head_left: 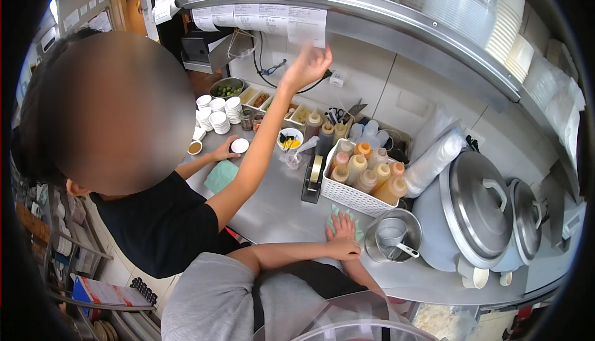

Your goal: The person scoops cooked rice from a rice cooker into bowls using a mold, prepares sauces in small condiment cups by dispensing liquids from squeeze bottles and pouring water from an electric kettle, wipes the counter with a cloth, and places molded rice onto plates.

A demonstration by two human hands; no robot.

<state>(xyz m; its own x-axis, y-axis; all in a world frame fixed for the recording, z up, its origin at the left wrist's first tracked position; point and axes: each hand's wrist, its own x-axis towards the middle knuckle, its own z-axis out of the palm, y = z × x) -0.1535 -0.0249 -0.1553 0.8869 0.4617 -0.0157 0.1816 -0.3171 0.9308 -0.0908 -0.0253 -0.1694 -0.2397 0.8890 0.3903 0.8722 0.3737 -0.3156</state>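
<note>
Cloth (pixel 359 232): pale green, flat on the counter (pixel 279 217) just on my side of the basket (pixel 347 196). I judge it light, limp and hard to damage, likely to bunch if pushed. Its middle suits a flat palm; an edge showing past my fingertips would be the place to pinch and lift it.

Right hand (pixel 340 228): palm down over the cloth, fingers spread a little and nearly straight, pressing or resting on it rather than clenched. Cloth shows beyond the tips and at the side.

Left hand (pixel 348 251): lies across my right wrist, farther from the basket than the cloth. I cannot tell whether its fingers grasp the wrist or just rest there.

Bowl (pixel 372 244): metal, near the basket's right corner on my side, with a small pan (pixel 391 229) in it, close to my right hand.

Dispenser (pixel 312 180): just left of the basket.

Bottles (pixel 357 166): upright inside the basket.

Co-worker (pixel 161 217): left of the basket, one hand at a cup (pixel 240 146).
</note>
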